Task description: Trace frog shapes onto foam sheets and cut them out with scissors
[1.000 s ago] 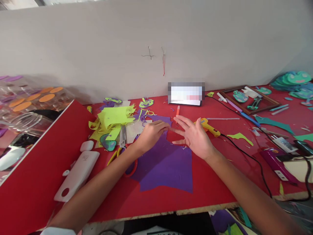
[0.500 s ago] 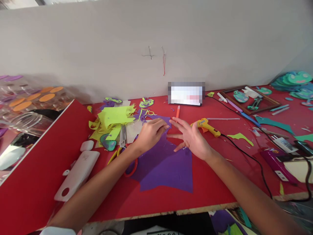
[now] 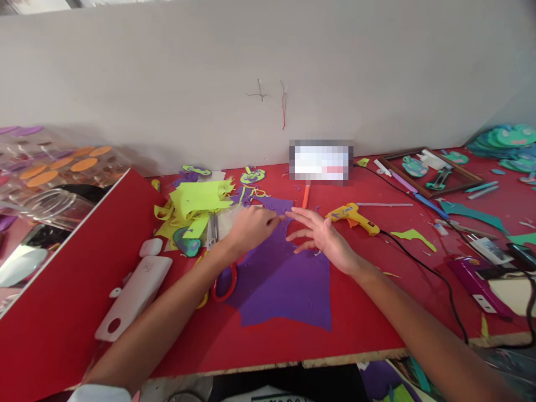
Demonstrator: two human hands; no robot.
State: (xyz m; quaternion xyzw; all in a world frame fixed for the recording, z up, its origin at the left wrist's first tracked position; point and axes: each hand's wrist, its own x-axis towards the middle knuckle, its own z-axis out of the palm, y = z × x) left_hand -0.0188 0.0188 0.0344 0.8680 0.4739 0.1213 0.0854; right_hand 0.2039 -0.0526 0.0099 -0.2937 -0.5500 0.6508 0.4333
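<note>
Head view: both hands over purple foam sheet (image 3: 285,279) on red bench (image 3: 368,312). Left hand (image 3: 247,229) at sheet's far-left edge, fingers curled together, tips pinching or pressing something small at the far edge; can't tell what, too small. Right hand (image 3: 320,234) palm down, fingers spread apart, tips resting on or just above sheet's far edge, holding nothing. Fingertips of both hands nearly meet near the sheet's far corner.

Sheet location: bench centre, flat, directly beneath and nearer than both hands. Long axis runs roughly from far-left to near-right, widest at near edge, narrowing toward the far side. Near edge jagged, cut notch on the left side. Far tip points toward the wall and the blurred screen (image 3: 321,162).

Key relation: worked spot sits at the far edge of sheet, between the two sets of fingertips; left hand closer to it, right hand just beside on the right.

Around: red-handled scissors (image 3: 224,282) partly under left forearm, touching sheet's left edge. Yellow-green foam scraps (image 3: 196,204) piled left of left hand. Orange marker (image 3: 306,195) just beyond right fingertips, long axis pointing at the wall. Yellow glue gun (image 3: 354,216) right of right hand, black cord (image 3: 435,279) trailing toward near-right. White case (image 3: 134,296) near left, well apart from sheet.
</note>
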